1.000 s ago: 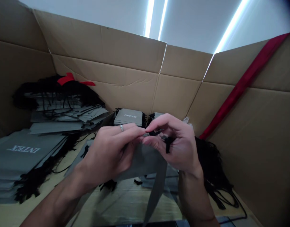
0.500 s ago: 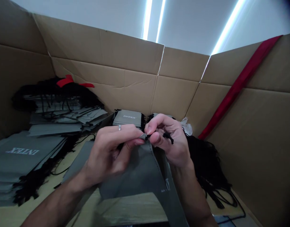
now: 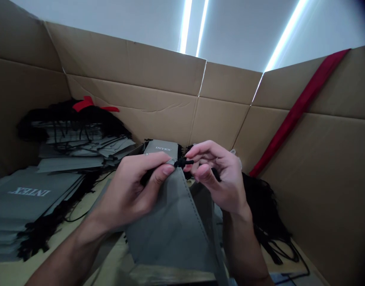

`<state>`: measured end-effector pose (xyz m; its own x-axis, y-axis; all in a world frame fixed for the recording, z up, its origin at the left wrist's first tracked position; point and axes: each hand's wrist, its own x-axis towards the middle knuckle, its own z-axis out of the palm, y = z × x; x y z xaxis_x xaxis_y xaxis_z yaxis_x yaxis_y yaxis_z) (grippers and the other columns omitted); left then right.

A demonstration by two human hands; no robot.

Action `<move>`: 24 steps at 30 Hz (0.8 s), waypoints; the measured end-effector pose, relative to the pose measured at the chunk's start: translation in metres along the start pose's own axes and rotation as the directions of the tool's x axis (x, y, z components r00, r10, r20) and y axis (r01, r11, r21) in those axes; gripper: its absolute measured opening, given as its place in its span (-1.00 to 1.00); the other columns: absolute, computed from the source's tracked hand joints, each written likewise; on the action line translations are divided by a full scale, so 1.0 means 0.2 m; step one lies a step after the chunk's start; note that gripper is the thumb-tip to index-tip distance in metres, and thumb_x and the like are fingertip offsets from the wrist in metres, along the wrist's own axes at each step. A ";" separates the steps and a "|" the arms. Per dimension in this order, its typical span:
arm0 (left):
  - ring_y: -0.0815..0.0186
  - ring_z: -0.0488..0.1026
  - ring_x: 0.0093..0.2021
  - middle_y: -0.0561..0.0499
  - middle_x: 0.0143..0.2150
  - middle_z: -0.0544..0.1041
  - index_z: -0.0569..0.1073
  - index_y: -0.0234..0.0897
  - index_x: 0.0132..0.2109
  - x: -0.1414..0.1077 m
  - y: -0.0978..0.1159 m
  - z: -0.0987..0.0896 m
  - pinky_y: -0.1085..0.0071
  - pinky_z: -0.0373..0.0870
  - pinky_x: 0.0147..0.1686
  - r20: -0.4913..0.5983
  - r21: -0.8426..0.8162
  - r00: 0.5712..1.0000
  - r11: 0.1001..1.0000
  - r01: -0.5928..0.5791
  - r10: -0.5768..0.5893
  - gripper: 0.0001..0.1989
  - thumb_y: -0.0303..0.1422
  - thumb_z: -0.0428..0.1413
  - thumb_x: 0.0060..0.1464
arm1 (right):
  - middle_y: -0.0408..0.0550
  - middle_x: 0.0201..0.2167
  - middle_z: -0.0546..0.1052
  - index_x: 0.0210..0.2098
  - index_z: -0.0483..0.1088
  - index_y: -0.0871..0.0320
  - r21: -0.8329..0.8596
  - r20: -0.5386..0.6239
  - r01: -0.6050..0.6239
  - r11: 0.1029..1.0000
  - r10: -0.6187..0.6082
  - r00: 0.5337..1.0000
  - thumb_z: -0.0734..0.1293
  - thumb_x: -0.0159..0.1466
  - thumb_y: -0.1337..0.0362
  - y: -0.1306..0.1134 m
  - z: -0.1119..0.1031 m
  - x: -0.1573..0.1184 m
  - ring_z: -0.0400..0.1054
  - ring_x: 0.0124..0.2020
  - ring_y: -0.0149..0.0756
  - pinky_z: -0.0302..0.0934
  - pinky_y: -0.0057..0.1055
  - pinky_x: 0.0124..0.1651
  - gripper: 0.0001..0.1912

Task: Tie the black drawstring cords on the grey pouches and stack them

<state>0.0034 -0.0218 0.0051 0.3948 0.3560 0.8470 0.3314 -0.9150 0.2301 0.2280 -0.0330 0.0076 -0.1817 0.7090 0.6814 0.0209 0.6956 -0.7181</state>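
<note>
A grey fabric drawstring bag (image 3: 173, 222) with a stitched edge hangs below my hands. My left hand (image 3: 137, 184) pinches its top corner between thumb and forefinger. A black cord (image 3: 182, 162) shows a knot at that corner, and its short end points right. Close beside the cord, my right hand (image 3: 221, 174) is open, with its fingers curved and the thumb apart from them. Whether a fingertip still touches the cord behind is hard to see. The lower part of the bag slants down toward the table edge.
At left lies a stack of grey INTEX bags (image 3: 30, 190); behind it rises a pile of bags with black cords (image 3: 72, 135). Another INTEX stack (image 3: 163, 147) stands at the back. Black cords (image 3: 260, 206) heap at right. Cardboard walls (image 3: 141, 87) enclose the table, with a red strip (image 3: 301, 107).
My right thumb and forefinger have parted from their pinch on the cord. The knot and cord end now show clearly, and the bag corner has shifted slightly left and up.
</note>
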 end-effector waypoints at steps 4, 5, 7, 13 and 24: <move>0.45 0.24 -0.46 0.15 -0.43 0.35 0.42 -0.25 -0.23 -0.01 0.02 0.02 0.46 0.21 -0.42 0.094 -0.022 0.996 1.000 0.014 -0.012 -0.77 -0.42 0.08 0.51 | -0.17 -0.43 0.56 -0.27 0.55 0.10 -0.087 -0.083 0.056 0.995 -0.063 0.995 0.65 0.29 -0.09 0.02 0.05 0.01 0.33 -0.52 -0.43 0.28 -0.47 -0.45 -0.57; 0.44 0.29 -0.44 0.14 -0.40 0.41 0.45 -0.25 -0.19 -0.01 0.02 0.03 0.46 0.25 -0.40 0.130 -0.030 0.991 0.999 0.030 -0.026 -0.79 -0.40 0.08 0.53 | -0.19 -0.42 0.56 -0.29 0.54 0.11 -0.095 -0.093 0.074 0.993 -0.083 0.992 0.66 0.30 -0.03 0.02 0.05 0.01 0.31 -0.52 -0.45 0.25 -0.48 -0.46 -0.61; 0.43 0.41 -0.39 0.12 -0.33 0.53 0.49 -0.26 -0.07 -0.01 0.03 0.04 0.46 0.33 -0.35 0.173 -0.030 0.984 0.998 0.054 -0.048 -0.85 -0.34 0.08 0.55 | -0.21 -0.42 0.56 -0.30 0.54 0.12 -0.080 -0.100 0.101 0.992 -0.109 0.989 0.66 0.32 0.09 0.04 0.06 0.01 0.31 -0.50 -0.47 0.24 -0.51 -0.43 -0.68; 0.45 0.49 -0.41 0.14 -0.30 0.60 0.48 -0.24 0.09 -0.01 0.03 0.08 0.48 0.34 -0.37 0.082 0.054 0.996 0.998 0.024 -0.029 -0.89 -0.36 0.10 0.54 | -0.20 -0.39 0.61 -0.27 0.61 0.12 -0.059 -0.035 0.073 0.996 -0.075 0.997 0.69 0.28 0.15 0.01 0.03 0.01 0.36 -0.49 -0.47 0.28 -0.54 -0.44 -0.73; 0.50 0.60 -0.24 0.11 -0.16 0.68 0.57 -0.25 -0.01 -0.04 0.03 0.14 0.57 0.50 -0.19 -0.234 -0.033 0.972 0.999 -0.037 0.028 -0.79 -0.56 0.32 0.26 | -0.21 -0.40 0.62 -0.31 0.58 0.13 -0.151 -0.088 0.165 0.975 -0.180 0.980 0.62 0.37 0.24 0.05 0.07 0.01 0.42 -0.45 -0.46 0.28 -0.54 -0.38 -0.80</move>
<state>0.0269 -0.0255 -0.0147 0.1928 0.2759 0.9417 0.2881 -0.9333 0.2144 0.2144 -0.0257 -0.0003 -0.0957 0.5797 0.8092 0.1389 0.8128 -0.5658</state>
